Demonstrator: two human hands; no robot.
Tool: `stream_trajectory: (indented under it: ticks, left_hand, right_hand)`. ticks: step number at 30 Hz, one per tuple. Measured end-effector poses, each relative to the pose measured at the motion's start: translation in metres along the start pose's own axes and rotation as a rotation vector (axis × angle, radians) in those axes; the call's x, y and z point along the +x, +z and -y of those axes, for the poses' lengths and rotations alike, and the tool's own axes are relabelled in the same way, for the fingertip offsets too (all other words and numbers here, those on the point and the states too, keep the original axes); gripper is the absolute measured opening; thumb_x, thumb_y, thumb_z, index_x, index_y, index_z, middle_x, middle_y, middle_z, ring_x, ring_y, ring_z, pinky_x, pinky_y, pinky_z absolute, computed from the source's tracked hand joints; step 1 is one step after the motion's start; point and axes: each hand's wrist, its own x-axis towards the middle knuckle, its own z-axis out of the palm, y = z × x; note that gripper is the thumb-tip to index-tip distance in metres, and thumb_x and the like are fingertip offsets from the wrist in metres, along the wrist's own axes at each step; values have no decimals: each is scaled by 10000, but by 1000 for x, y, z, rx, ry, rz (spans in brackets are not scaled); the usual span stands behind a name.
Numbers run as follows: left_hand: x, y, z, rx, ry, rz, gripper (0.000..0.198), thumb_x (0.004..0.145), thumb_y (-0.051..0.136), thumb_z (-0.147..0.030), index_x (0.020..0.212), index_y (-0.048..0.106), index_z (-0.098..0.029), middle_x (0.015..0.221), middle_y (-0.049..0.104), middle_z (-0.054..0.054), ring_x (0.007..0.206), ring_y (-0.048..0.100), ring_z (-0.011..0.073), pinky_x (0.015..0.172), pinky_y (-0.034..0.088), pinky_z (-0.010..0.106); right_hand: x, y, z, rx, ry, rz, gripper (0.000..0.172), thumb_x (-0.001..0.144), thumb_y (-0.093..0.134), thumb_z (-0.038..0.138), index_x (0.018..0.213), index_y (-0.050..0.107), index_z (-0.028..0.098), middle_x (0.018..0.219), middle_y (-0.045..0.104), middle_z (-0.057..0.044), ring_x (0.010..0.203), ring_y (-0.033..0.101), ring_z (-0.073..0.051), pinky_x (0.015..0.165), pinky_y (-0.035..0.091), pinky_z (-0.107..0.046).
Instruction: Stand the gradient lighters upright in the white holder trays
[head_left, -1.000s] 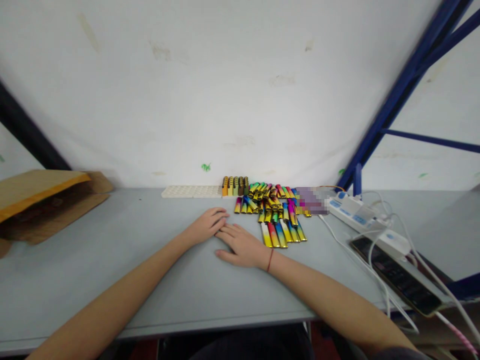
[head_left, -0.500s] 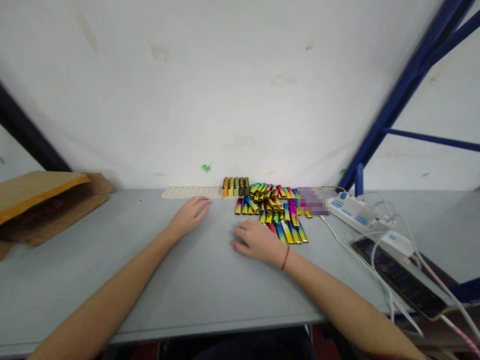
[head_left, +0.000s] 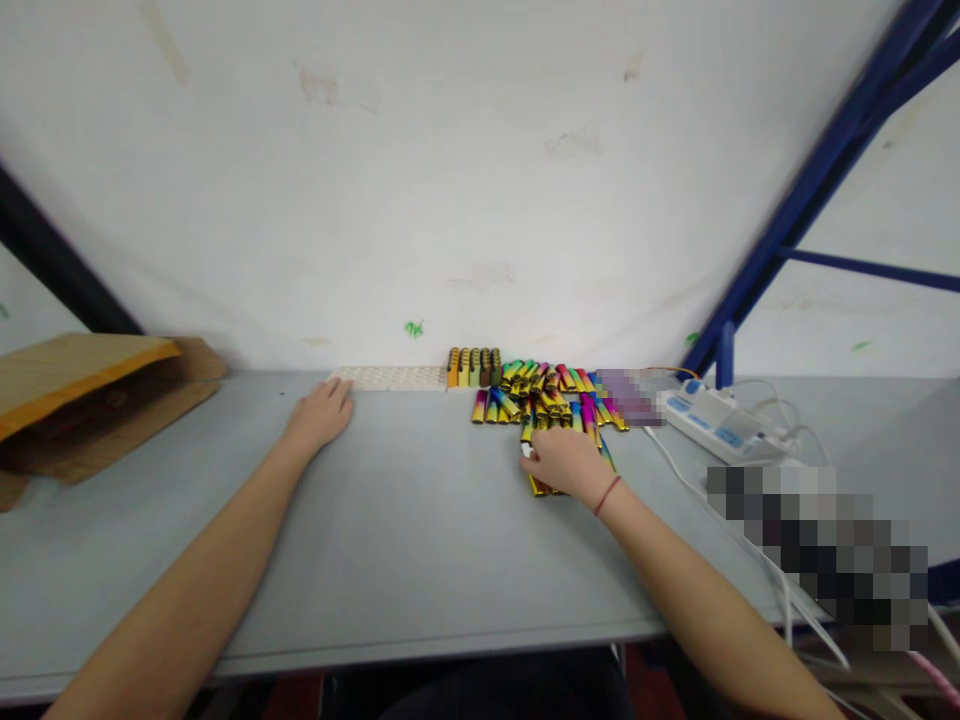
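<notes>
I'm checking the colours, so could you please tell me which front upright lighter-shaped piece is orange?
The leftmost: the orange lighter-shaped upright piece on the white gridded tray; front pieces to its right look yellow, greenish or brown.

One flat grey bench [head_left: 420,530]; one bare left hand [head_left: 322,412]; one bare right hand [head_left: 568,463]; one open brown cardboard carton [head_left: 82,362]; one long white gridded tray [head_left: 394,378]; five columns of upright, dark-topped, slim coloured pieces [head_left: 474,370]; glossy gold-and-rainbow slim pieces [head_left: 494,405], overlapping beyond exact count; one white-and-blue power strip [head_left: 701,430].
</notes>
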Motion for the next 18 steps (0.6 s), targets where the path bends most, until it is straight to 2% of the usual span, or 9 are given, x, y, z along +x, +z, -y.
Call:
stream_trajectory:
  ticks: [4, 8, 10, 13, 15, 18]
  left_hand:
    - [-12, -26, -7, 57, -83, 24, 483, 905, 358, -381, 1289, 502, -127, 1312, 480, 198, 1154, 462, 402, 897, 396, 541]
    - [-17, -40, 0, 107, -175, 121, 465, 836, 464, -451, 1175, 595, -161, 1182, 560, 195, 1076, 500, 424, 830, 414, 548]
    - [-16, -42, 4, 120, -123, 181, 460, 790, 511, -445, 1125, 617, -148, 1173, 567, 192, 1082, 507, 410, 840, 427, 499]
    - [-18, -47, 2, 74, 21, 302, 387, 750, 508, -385, 1001, 639, -121, 1082, 625, 173, 997, 581, 324, 838, 450, 376]
    - [-23, -54, -7, 36, 85, 373, 334, 736, 479, -335, 939, 635, -120, 1002, 658, 153, 896, 624, 288, 784, 468, 335]
    - [-34, -67, -27, 31, 177, 445, 265, 721, 454, -272, 871, 629, -142, 938, 682, 127, 860, 644, 281, 753, 474, 328]
  right_hand:
    - [-1, 5, 12, 17, 10, -27, 338, 830, 429, 338, 841, 686, 118, 845, 693, -167, 811, 665, -298, 636, 462, -333]
    - [-2, 8, 21, 61, -23, -86, 271, 825, 442, 305, 896, 640, 133, 842, 688, -149, 785, 659, -271, 621, 444, -305]
    - [-2, 8, 23, 90, -47, -123, 246, 829, 438, 279, 946, 609, 147, 832, 683, -130, 760, 652, -257, 614, 428, -295]
    - [1, 7, 22, 167, -69, -180, 260, 860, 399, 265, 1026, 560, 145, 800, 666, -111, 720, 631, -241, 616, 400, -286]
    - [5, 6, 19, 286, -135, -207, 281, 883, 367, 247, 1094, 522, 145, 810, 655, -95, 723, 614, -219, 639, 384, -274]
    - [11, 10, 16, 555, -259, -238, 312, 900, 340, 221, 1174, 479, 169, 866, 636, -65, 758, 589, -184, 681, 368, -255]
